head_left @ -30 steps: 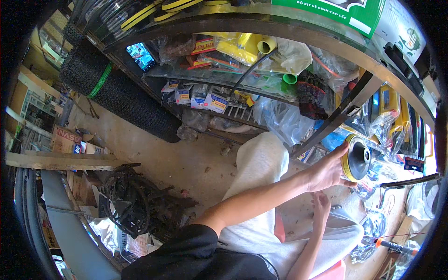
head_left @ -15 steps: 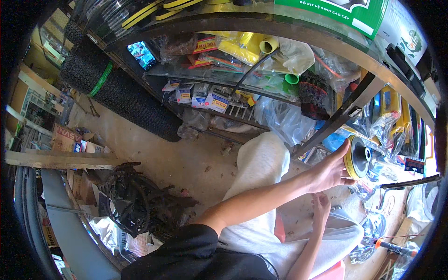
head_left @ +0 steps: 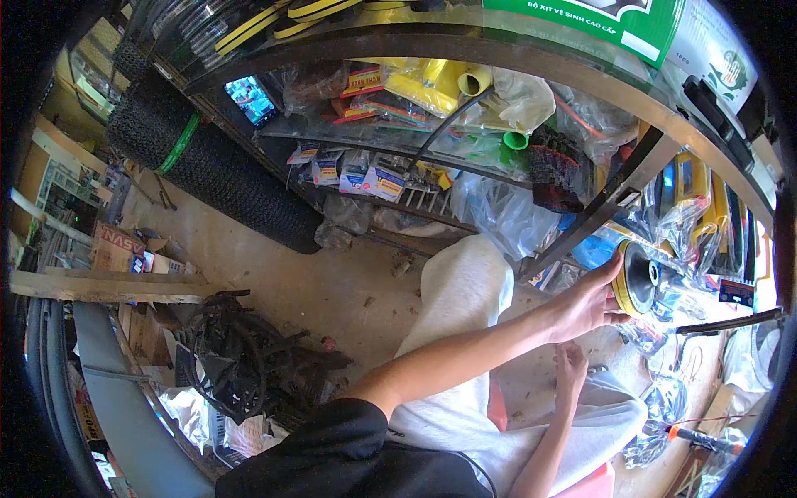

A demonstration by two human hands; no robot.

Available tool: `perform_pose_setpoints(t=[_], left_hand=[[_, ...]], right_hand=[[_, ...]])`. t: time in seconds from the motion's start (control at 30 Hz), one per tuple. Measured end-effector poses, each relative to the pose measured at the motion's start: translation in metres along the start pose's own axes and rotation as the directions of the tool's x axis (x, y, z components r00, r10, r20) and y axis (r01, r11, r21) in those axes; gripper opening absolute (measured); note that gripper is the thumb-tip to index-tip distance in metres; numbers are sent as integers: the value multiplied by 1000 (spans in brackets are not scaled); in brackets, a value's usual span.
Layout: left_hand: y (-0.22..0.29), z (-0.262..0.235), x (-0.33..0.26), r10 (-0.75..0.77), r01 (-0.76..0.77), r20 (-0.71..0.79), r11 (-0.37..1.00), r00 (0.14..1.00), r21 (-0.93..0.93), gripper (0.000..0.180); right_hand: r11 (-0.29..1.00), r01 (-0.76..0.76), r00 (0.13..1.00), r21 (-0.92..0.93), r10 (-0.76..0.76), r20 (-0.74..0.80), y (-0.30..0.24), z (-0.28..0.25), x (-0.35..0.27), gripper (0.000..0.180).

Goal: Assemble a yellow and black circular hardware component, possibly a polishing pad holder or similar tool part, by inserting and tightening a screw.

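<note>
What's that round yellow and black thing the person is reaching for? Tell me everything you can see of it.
The disc is round, with a yellow rim around a black, dished face and a small hub at its middle. It looks like plastic or rubber. It stands on edge low in the cluttered shelf, among clear plastic bags. The left hand grips its yellow rim.

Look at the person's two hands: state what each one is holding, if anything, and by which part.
The left hand grasps a round black disc with a yellow rim by its yellow edge. The right hand hovers lower, above the knee, holding nothing visible.
</note>
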State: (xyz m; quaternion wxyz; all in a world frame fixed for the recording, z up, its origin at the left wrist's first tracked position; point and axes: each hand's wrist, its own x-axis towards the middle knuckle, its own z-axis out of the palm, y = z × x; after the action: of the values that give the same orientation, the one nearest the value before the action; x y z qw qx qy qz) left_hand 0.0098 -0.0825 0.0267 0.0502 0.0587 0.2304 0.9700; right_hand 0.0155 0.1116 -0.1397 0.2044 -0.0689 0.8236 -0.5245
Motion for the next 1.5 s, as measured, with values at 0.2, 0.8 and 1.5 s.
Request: perform_pose_setpoints(t=[0.2, 0.8, 1.5], left_hand=[[-3, -7, 2, -1, 1, 22, 1000, 1000, 4, 76], [15, 5, -15, 47, -31, 91, 985, 995, -169, 88], [17, 0, -8, 52, -20, 146, 977, 988, -213, 113]], right_hand=[[999, 12, 1000, -30, -13, -20, 0, 1, 0, 12], [999, 32, 999, -30, -32, -6, -16, 8, -4, 21], [980, -101, 990, -171, 82, -117, -34, -13, -10, 23]])
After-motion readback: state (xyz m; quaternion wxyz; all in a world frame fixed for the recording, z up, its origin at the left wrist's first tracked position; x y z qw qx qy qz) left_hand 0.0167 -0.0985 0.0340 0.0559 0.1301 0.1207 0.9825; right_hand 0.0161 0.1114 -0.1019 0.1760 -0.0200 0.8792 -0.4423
